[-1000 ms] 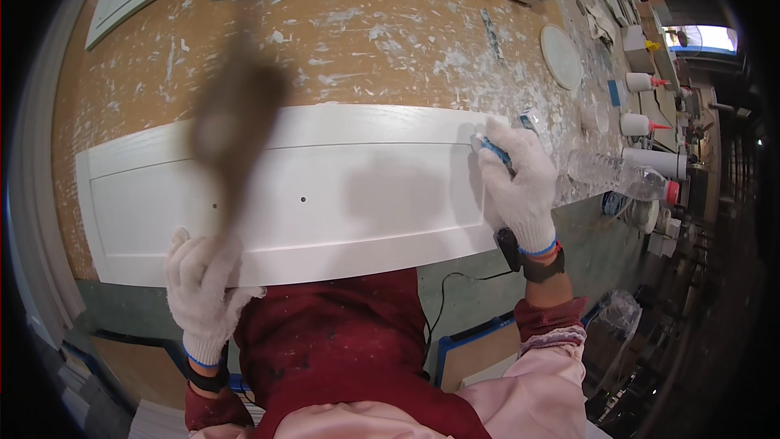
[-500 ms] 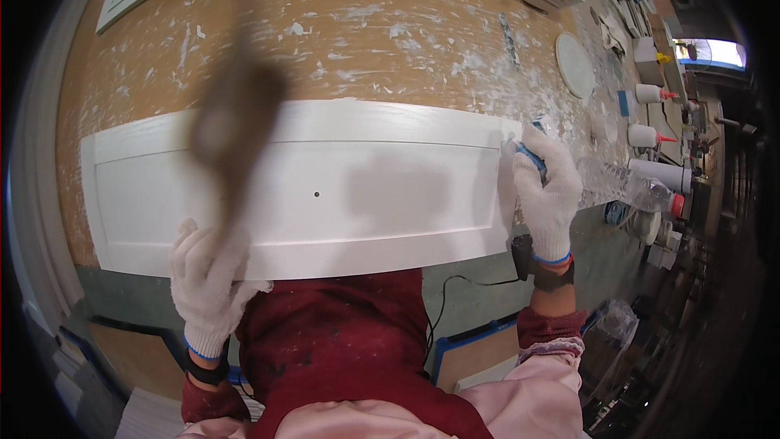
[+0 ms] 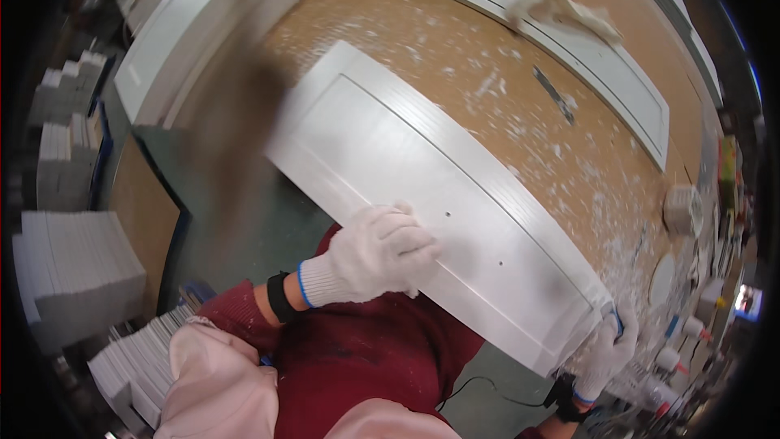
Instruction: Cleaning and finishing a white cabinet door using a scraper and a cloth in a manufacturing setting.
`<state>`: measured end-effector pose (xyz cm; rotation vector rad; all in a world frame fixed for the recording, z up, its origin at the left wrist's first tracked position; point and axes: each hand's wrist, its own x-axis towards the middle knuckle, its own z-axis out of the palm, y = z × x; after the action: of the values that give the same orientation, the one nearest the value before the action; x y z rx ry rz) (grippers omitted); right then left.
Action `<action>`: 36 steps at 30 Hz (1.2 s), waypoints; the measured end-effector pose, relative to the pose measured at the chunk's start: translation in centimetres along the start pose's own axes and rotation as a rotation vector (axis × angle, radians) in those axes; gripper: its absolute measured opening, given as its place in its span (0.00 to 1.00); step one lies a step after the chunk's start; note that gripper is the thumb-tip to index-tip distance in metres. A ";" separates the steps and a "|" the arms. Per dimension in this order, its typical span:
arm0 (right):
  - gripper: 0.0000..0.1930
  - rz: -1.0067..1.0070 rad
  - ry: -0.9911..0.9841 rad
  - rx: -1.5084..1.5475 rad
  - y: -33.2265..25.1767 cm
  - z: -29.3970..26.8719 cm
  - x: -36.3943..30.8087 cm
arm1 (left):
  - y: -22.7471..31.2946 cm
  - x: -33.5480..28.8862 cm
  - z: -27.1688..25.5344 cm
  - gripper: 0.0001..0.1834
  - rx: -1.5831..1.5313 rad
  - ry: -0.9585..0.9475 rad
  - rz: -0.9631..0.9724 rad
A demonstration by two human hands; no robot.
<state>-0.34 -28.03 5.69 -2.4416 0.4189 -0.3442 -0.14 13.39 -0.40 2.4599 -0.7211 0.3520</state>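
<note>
A long white cabinet-door panel (image 3: 390, 142) with a recessed centre and two small dark holes lies slantwise before me, at the near side of the brown worktable (image 3: 455, 57). My left hand (image 3: 382, 248), in a white knit glove, is closed over the panel's near edge, its fingers bent together across the face. At the panel's far right end, my gloved right hand (image 3: 605, 354) grips a small blue piece (image 3: 616, 321) against the end edge. Its exact kind is mostly hidden by the fingers.
Another white panel (image 3: 642, 110) with a crumpled pale cloth (image 3: 565, 15) lies farther back. A dark flat strip (image 3: 554, 95), a white-crusted bucket (image 3: 682, 211) and a round pale lid (image 3: 662, 279) are nearby. White board stacks (image 3: 81, 264) stand left. A blurred brown shape (image 3: 236, 126) covers part of the view.
The view has turned, so the panel now runs diagonally down to the right. My left hand has moved rightward along its near edge. My right hand stays at the right end with the blue piece.
</note>
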 end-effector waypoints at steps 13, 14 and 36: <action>0.14 -0.714 -0.667 0.072 -25.8 16.0 0.6 | 2.7 -2.1 2.0 0.20 -0.021 0.275 -0.072; 0.14 -0.727 -0.687 0.085 -27.6 17.9 0.9 | 2.4 -2.4 1.8 0.20 -0.033 0.289 -0.080; 0.12 -0.605 -0.599 -0.002 -34.5 28.9 -0.7 | -1.1 -4.3 0.4 0.14 -0.081 0.353 -0.135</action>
<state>16.21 13.84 4.91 -2.4736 -0.5822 0.1545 -3.01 15.75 -2.85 2.2712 -0.4095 0.6688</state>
